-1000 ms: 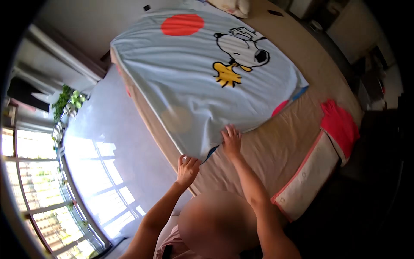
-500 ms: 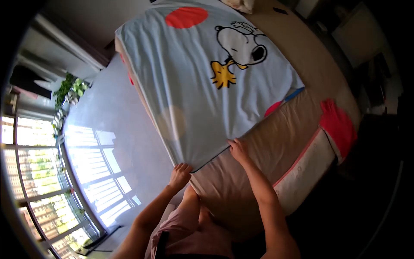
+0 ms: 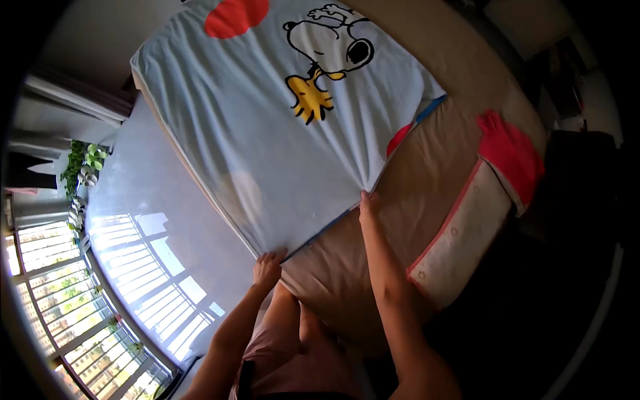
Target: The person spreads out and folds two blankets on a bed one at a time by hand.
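In the head view, the blanket (image 3: 230, 133) lies over much of the bed (image 3: 433, 173), its near edge by the person; it looks largely spread, with creases left to flatten, most plainly those fanning out from the right hand (image 3: 369, 205). That hand pinches the near edge, its arm reaching forward almost straight. The left hand (image 3: 269, 269) has its fingers closed on the near-left corner, lower and closer to the body, knuckles up.

The bed (image 3: 427, 180) offers passage between cartoon blanket (image 3: 287, 167) and red-edged white bedding (image 3: 460, 230). The right forearm (image 3: 384, 267) obstructs its near end.
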Demonstrator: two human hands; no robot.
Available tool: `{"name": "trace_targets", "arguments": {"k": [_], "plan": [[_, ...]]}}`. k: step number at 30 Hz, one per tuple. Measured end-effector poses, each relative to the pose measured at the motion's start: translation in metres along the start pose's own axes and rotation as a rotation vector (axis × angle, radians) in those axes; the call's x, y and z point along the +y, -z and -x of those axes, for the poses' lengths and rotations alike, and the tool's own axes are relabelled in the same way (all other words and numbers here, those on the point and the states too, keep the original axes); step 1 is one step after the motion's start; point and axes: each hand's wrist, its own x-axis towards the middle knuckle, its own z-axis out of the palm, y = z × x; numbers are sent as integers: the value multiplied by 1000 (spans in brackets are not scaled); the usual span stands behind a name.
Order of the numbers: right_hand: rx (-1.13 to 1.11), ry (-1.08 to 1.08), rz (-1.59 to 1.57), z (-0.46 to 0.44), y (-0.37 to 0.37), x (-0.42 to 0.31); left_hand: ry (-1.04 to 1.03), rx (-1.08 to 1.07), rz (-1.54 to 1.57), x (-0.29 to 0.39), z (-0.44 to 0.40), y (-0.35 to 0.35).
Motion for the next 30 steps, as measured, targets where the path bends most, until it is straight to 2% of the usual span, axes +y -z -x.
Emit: {"name": "trace_targets", "arguments": {"k": [2, 3, 5, 6, 7, 9, 10, 11, 12, 14, 15, 18, 19, 22, 24, 25, 27, 29, 30], "plan": [[30, -35, 225, -2, 4, -10, 79, -205, 8, -1, -15, -11], [3, -64, 247, -10, 3, 16, 63, -230, 14, 5, -13, -11], [-177, -150, 199, -18, 5, 28, 197, -269, -126, 22, -29, -14], [-160, -149, 199, -25, 15, 21, 245, -409, -165, 43, -45, 0], [-194, -180, 177, -30, 22, 5, 228, -407, -163, 53, -67, 4], [-218, -204, 155, -55, 31, -14, 134, -648, -296, 69, -114, 7], [-105, -158, 79, -79, 33, -11, 68, -499, -152, 79, -140, 3], [10, -109, 2, -106, 33, -10, 1, -252, -27, 95, -169, -4], [21, -158, 55, -121, 40, -44, -102, -130, 51, 122, -201, 6], [90, -74, 150, -159, 46, -78, -319, -67, 178, 159, -259, 9], [141, -1, 247, -180, 48, -88, -336, -69, 181, 172, -278, 1], [200, 17, 224, -242, 46, -93, -280, -91, 231, 188, -328, -36], [224, 31, 197, -260, 47, -93, -229, -154, 342, 168, -340, -82], [203, 65, -1, -307, 51, -116, -146, -225, 389, 158, -340, -84], [211, 95, -58, -357, 49, -115, -25, -354, 497, 155, -350, -83], [200, 129, -114, -384, 45, -111, -13, -349, 497, 158, -352, -85], [192, 138, 20, -430, 39, -114, 80, -235, 328, 169, -349, -89], [92, 91, -439, -432, 25, -148, 106, -216, 245, 182, -352, -78], [103, -49, -325, -447, 16, -146, 118, -263, 200, 184, -353, -77]]}}
